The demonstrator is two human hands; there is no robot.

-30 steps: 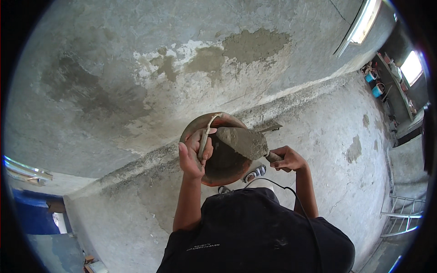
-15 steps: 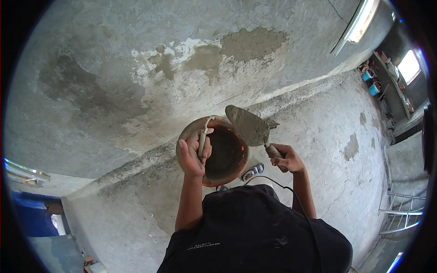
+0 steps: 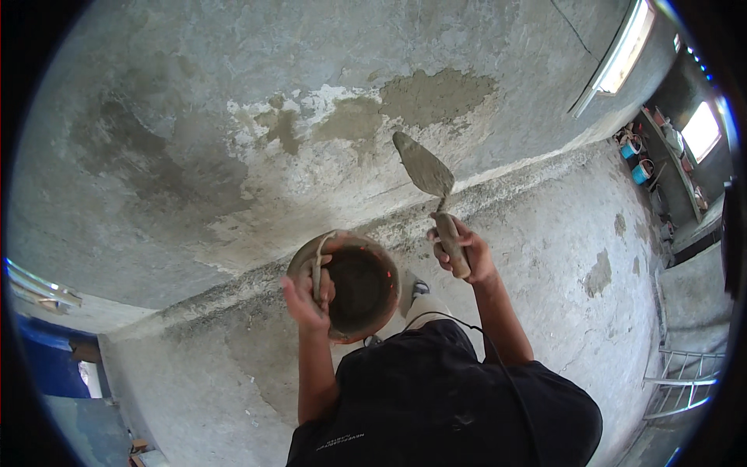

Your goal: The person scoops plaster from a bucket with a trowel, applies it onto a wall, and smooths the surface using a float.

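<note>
Grey-smeared trowel (image 3: 428, 170) is now clear of the bucket (image 3: 392, 286); a second ago the blade was across its mouth with a lump of mix on it, half a second ago just off the rim. Now it points up toward the wall (image 3: 529, 70), its tip just below the darker patch (image 3: 436, 95) in view; no contact with the wall shows. Right hand (image 3: 467, 247) has its grip wrapped round the wooden handle, fingers curled, and is higher than before. Left hand (image 3: 307, 302) still has its grip closed on the bucket's bail (image 3: 317, 265); bucket now sits a bit lower and further left, held in front of the body above the floor (image 3: 545, 233), mouth up, dark inside. Blade shows thinner, no clear lump on it; can't tell how much mix it carries. Judgement: scooping looks over for this load, trowel now between bucket and wall.
</note>
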